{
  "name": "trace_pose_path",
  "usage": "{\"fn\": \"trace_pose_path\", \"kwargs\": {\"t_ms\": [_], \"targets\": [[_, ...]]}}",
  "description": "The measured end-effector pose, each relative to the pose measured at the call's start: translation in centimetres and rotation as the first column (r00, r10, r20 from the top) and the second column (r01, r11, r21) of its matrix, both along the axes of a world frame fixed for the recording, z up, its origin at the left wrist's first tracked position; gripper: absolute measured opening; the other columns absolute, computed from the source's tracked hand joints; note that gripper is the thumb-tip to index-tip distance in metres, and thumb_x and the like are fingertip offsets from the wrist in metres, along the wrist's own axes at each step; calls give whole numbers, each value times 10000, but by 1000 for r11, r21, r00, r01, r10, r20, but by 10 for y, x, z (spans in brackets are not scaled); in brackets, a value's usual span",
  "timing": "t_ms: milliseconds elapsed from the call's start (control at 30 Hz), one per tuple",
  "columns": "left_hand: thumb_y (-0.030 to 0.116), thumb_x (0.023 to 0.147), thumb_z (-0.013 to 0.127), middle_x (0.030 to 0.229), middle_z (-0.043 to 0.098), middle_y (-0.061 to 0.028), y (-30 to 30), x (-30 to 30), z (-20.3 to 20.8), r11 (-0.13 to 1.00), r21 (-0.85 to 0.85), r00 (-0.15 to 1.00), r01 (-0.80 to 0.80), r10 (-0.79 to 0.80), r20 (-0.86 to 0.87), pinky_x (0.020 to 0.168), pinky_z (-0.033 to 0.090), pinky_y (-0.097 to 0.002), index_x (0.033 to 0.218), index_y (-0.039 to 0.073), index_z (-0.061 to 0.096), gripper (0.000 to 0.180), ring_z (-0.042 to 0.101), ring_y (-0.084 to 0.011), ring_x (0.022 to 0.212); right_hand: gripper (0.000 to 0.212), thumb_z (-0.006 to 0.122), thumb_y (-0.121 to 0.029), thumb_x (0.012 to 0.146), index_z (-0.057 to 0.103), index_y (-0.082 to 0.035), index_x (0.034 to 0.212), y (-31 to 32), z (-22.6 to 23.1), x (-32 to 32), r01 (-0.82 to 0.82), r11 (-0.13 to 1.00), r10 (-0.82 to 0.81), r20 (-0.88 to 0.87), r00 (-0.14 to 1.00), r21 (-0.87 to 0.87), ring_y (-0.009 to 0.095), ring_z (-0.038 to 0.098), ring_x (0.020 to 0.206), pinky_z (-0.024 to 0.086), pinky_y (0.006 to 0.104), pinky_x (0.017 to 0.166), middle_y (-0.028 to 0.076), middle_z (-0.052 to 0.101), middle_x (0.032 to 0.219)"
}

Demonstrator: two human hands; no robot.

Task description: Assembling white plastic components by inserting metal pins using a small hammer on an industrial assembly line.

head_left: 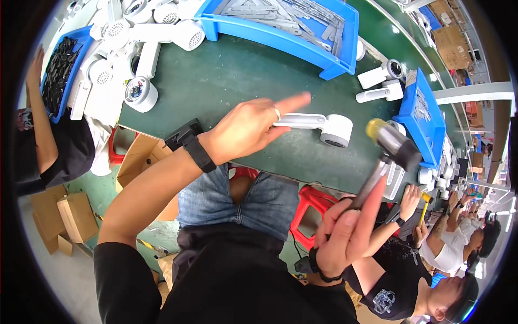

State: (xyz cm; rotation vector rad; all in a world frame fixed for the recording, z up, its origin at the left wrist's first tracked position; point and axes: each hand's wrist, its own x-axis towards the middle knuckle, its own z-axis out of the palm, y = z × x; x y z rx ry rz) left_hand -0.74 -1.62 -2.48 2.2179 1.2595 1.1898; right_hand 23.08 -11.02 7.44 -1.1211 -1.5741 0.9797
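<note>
Two hands: both are busy, one with a white gadget [337, 129] and one with a hammer [398, 147].
Left hand [243, 128]: near the middle of the frame, holding the end of the gadget's handle, with one finger sticking out past it.
White gadget: right of the middle, lying on the green table [199, 81], its round head toward the right.
Right hand [342, 237]: lower right, wrapped tight around the hammer's handle.
Hammer: right side, up off the table, blurry, with one yellow end and one black end.
Big blue tray [270, 33]: top of the frame, full of gray strips [291, 17].
Small blue tray [418, 137]: right side, with small gray bits in it.
White pile [116, 35]: upper left, lots of white parts heaped together.
Round white part [141, 96]: just beside the pile, on the table.
Red stool [306, 211]: below the table edge, between the blue jeans [270, 200] and the right hand.
</note>
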Motion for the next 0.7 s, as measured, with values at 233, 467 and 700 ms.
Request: {"fn": "trace_pose_path", "kwargs": {"t_ms": [233,467,700], "targets": [[59,898,810,1120,796,-121,-2,3,8,945,-324,990,-48,89,113,846,613,-445,1705,174,118,1070,742,-413,971,634,503,-87,1096,259,-50,1680,23,-13,2,-48,959,118,241,963,-281,367,613,583,501,450,596,219,639,734],[84,883,810,1124,793,-118,-11,-20,28,991,42,992,-126,126,5,835,628,-409,1233,139,785,355,762,-319,961,607,723,-116,968,540,-98,1546,40,-46,41,-89,992,26,558,830,87,427,685,652,539,472,622,221,708,815],[224,1002,746,1068,817,-94,-11,-207,96,568,243,550,-786,823,-144,898,568,-302,1321,182,772,324,767,-153,942,264,683,-140,1004,699,-42,1249,80,-61,161,303,897,-424,820,385,322,495,661,1091,570,512,877,256,586,1355]]}}
